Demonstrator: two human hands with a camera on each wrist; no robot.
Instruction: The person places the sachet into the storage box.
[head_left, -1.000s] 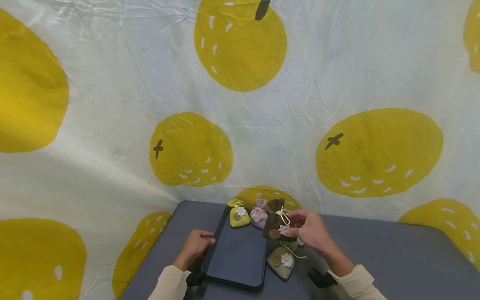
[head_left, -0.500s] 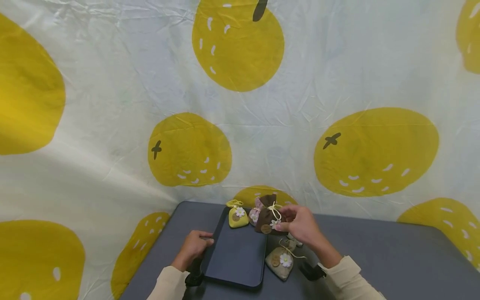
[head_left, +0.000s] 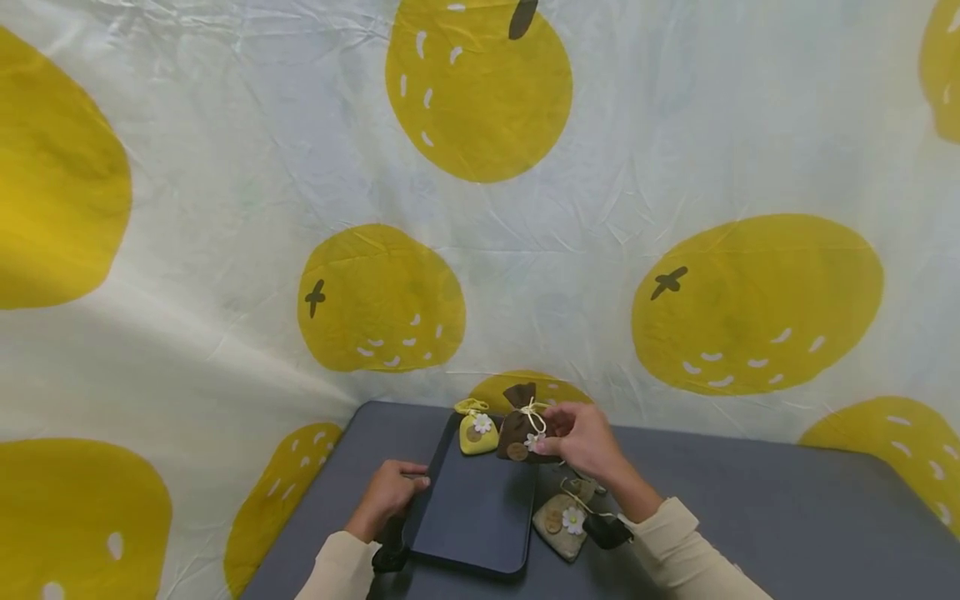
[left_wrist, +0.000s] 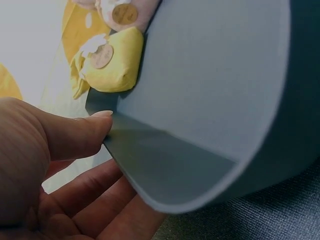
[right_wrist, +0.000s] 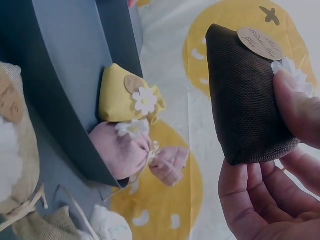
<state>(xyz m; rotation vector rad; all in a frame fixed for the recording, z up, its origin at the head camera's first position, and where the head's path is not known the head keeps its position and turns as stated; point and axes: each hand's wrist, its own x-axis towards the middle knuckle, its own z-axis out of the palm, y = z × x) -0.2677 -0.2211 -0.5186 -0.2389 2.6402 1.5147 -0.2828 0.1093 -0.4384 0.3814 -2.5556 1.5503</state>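
A dark brown cloth pouch (head_left: 516, 433) with a cream bow, a white flower and a round tag hangs over the tray's far right corner. My right hand (head_left: 588, 442) pinches it between thumb and fingers; the right wrist view shows the brown pouch (right_wrist: 250, 100) raised off the tray. With thumb and fingers my left hand (head_left: 390, 496) grips the left rim of the dark grey tray (head_left: 472, 569). At the tray's far end lie a yellow pouch (head_left: 477, 439) and, beside it, a pink pouch (right_wrist: 120, 150), hidden behind the brown one in the head view.
Right of the tray, a beige pouch (head_left: 562, 525) with a white flower lies on the grey table (head_left: 750, 517). Another pale pouch with a white flower (right_wrist: 110, 222) is partly hidden behind it. A white curtain (head_left: 540, 292) with yellow fruit prints hangs behind the table.
My right hand has carried the brown pouch left and slightly up, from the tray's right side to in front of the pink pouch. My left hand stays on the tray rim.
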